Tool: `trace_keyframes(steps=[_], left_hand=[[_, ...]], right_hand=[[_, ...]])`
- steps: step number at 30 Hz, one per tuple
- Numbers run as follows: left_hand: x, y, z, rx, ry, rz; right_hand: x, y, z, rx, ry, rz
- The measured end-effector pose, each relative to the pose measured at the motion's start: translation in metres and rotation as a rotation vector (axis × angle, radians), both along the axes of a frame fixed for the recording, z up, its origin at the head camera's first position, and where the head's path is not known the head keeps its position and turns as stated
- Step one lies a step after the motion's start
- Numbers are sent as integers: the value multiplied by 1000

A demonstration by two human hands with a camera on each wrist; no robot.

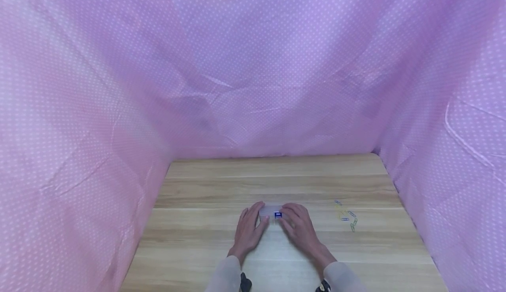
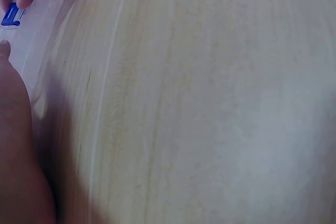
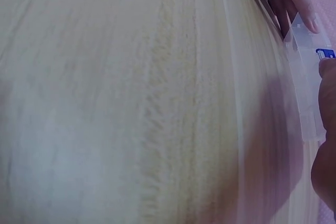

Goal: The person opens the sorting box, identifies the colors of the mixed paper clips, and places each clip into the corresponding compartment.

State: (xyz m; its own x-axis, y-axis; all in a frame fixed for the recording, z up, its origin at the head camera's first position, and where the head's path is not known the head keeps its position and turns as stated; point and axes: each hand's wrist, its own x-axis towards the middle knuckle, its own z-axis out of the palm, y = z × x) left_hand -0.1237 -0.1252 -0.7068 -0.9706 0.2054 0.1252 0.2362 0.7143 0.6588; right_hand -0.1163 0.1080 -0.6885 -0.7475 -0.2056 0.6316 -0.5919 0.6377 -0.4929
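A translucent plastic box [image 1: 269, 210] lies on the wooden table between the two hands, with a small blue-and-white patch [image 1: 278, 215], perhaps a label, toward its right end. The left hand [image 1: 248, 230] grips the box's left end, fingers at the far side and thumb at the near side. At the other end, the right hand [image 1: 301, 229] holds the box with its thumb and fingers close to the blue patch. In the right wrist view the box's pale side wall [image 3: 306, 87] shows beside the right thumb. Any contents of the box cannot be made out.
Several paper clips [image 1: 345, 219] in blue, green and yellow lie scattered on the table to the right of the right hand. The light wooden table [image 1: 189, 226] has pink dotted cloth [image 1: 261, 63] hanging behind it and along both sides.
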Motion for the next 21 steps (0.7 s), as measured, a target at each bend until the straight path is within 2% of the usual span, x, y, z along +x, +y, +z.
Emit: trace_keyframes(steps=[5,14,17,21], left_hand=[[0,0,1,14,-15,3],[0,1,-2,21,-23,6],[0,1,-2,18,-20,6],[0,1,-2,16,-5,7]], right_hand=[[1,0,3,-2,-52,5],[2,-2,11,-58,-261,12],[0,-3,13,-64,-295,18],[-1,-4,13,-67,-287,23]])
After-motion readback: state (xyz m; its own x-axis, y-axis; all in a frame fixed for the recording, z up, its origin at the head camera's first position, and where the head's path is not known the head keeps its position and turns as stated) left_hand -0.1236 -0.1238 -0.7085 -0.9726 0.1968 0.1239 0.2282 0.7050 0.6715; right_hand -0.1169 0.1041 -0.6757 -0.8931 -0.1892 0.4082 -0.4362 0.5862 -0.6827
